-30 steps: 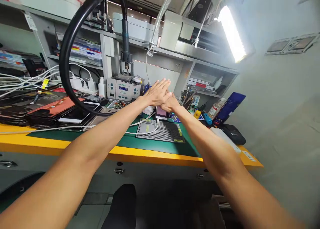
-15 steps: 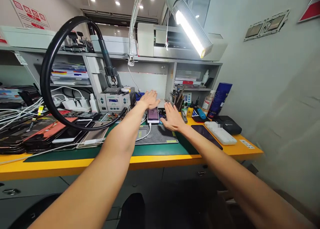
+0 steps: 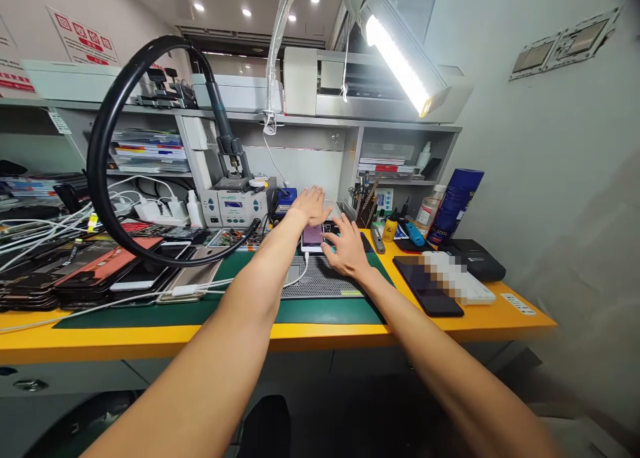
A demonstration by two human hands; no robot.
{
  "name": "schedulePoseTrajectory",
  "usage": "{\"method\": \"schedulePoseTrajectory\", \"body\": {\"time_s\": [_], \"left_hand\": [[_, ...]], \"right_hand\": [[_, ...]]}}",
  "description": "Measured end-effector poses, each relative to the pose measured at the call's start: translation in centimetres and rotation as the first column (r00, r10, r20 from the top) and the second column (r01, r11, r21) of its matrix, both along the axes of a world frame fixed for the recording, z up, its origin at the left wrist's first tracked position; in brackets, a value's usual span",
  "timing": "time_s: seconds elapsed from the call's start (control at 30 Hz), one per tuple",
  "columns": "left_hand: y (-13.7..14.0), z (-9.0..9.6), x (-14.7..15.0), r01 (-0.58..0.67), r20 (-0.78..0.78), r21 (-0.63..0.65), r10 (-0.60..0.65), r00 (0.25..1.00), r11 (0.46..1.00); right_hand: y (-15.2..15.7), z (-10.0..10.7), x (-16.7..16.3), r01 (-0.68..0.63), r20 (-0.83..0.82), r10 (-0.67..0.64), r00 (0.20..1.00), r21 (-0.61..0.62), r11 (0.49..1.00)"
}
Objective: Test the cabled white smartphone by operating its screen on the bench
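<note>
left hand (image 3: 312, 206) flat, fingers extended, gripping nothing visible; right hand (image 3: 346, 248) half-open, empty, beside white-framed, purple-screened rectangular phone (image 3: 313, 237).

The lamp (image 3: 397, 65) glares white (under the desk (image 3: 150, 340), deep shadow).

the phone screen (image 3: 313, 236) is purple, the mat (image 3: 340, 311) green.

Your yellow counter (image 3: 320, 333) | thin green mat (image 3: 325, 311) | to your right: glossy black rectangular slab (image 3: 423, 289), white oblong box (image 3: 479, 290)
</note>
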State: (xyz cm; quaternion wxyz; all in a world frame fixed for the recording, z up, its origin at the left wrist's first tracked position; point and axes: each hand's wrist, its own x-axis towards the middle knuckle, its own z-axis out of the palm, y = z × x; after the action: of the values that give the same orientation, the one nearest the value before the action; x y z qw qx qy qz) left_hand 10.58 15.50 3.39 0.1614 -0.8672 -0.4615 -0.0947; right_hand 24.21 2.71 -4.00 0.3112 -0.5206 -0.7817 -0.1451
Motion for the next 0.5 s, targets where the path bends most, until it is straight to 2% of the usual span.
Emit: {"method": "schedulePoseTrajectory", "body": {"time_s": [0.2, 0.3, 0.5], "left_hand": [[0.30, -0.08, 0.02, 0.007, 0.022, -0.007, -0.007, 1.000, 1.000], [0.28, 0.03, -0.08, 0.016, 0.051, -0.019, -0.015, 0.999, 1.000], [-0.19, 0.04, -0.60, 0.065, 0.225, -0.050, -0.053, 0.973, 0.997]], "right_hand": [[-0.20, 0.17, 0.00, -0.032, 0.056, 0.034, 0.998, -0.038, 0.999], [-0.38, 0.25, 0.01, -0.025, 0.033, 0.025, 0.999, -0.015, 1.000], [-0.48, 0.20, -0.03, -0.025, 0.006, 0.025, 1.000, 0.034, 0.999]]}}
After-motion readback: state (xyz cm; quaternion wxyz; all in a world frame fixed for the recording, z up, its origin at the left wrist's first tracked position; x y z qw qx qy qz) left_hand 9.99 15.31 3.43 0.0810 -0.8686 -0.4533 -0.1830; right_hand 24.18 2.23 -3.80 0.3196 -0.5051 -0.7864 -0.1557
